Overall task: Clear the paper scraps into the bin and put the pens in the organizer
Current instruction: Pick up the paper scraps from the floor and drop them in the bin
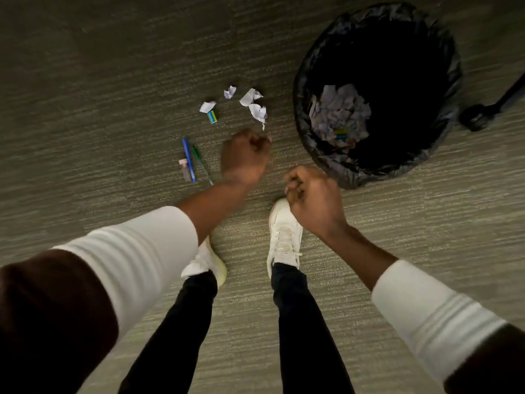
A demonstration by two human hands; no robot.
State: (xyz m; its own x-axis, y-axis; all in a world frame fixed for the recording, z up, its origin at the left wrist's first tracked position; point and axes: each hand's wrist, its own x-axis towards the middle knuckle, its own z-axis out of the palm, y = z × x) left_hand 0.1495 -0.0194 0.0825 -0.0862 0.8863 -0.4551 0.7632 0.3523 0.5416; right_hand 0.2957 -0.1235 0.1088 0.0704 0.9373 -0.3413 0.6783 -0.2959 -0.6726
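Head view, item: paper-clearing step, part done. My left hand (245, 155) was curled, a white sliver at its fingertips; whether it gripped I couldn't tell. My right hand (314, 194) was fisted, contents hidden. Crumpled white paper scraps (252, 105) lay just beyond the left hand; round black-lined bin (312, 81) beyond the right; blue and green pens (189, 159) left of it. Next, I judged: pinch scraps, carry rightward.

Left hand (245, 157) is curled shut above the carpet (85, 109), just near of the paper scraps (252, 105). Right hand (315, 197) is loosely fisted above the right shoe (284, 237). Blue pen (189, 159) and green pen (200, 163) lie side by side, left of the left hand. Bin (377, 95), far right, holds crumpled paper.
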